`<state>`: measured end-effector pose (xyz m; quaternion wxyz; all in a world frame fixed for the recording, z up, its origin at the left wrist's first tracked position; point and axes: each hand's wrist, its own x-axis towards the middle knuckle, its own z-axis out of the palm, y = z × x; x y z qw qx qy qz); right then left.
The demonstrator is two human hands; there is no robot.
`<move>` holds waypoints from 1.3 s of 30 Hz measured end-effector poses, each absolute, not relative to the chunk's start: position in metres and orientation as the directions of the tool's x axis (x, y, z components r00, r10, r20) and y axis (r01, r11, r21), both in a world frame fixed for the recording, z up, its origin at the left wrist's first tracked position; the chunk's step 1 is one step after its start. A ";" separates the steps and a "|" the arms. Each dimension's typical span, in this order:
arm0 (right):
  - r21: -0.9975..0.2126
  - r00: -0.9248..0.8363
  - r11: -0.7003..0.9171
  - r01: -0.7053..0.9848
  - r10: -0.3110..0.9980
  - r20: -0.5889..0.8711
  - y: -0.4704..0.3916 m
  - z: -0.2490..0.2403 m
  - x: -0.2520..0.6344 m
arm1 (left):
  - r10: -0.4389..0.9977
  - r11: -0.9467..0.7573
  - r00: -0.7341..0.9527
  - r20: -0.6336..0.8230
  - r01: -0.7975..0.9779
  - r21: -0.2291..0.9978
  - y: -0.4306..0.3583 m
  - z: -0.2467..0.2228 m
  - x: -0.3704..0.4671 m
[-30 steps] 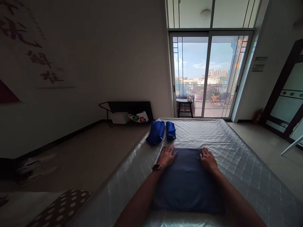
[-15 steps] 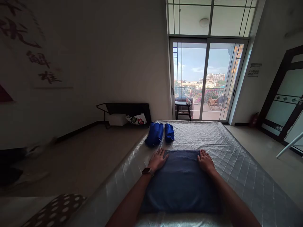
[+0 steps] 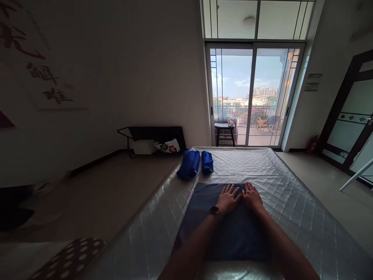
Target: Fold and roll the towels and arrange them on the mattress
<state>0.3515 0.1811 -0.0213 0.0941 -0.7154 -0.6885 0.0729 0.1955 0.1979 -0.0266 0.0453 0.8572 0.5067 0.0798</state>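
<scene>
Hands [image 3: 228, 200] now closer together on navy cloth [image 3: 201, 204].

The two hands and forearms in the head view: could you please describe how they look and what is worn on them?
The left hand and right hand wear no gloves. No sleeve shows on the left forearm or right forearm. On the left wrist is a watch with a dark, squarish face.

Blue bundles [image 3: 189, 165] stand ahead-left of the hands [image 3: 252, 199]; the mattress [image 3: 297, 198] rightward lies free.
</scene>
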 end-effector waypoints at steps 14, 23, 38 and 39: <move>-0.196 0.045 -0.041 0.980 0.999 0.015 0.180 -0.019 0.352 | 0.994 -0.102 0.105 -0.007 0.982 0.162 0.217 -0.025 0.057; -0.196 0.056 -0.055 0.979 0.998 -0.003 0.178 -0.011 0.350 | 0.991 -0.134 0.133 0.013 0.980 0.147 0.234 -0.015 0.085; -0.203 0.049 -0.045 0.978 0.999 0.014 0.182 -0.019 0.353 | 0.982 -0.190 0.183 0.053 0.959 0.212 0.211 -0.031 0.118; -0.201 0.048 -0.044 0.978 0.999 0.015 0.183 -0.019 0.353 | 0.988 -0.152 0.145 0.049 0.967 0.205 0.214 -0.031 0.101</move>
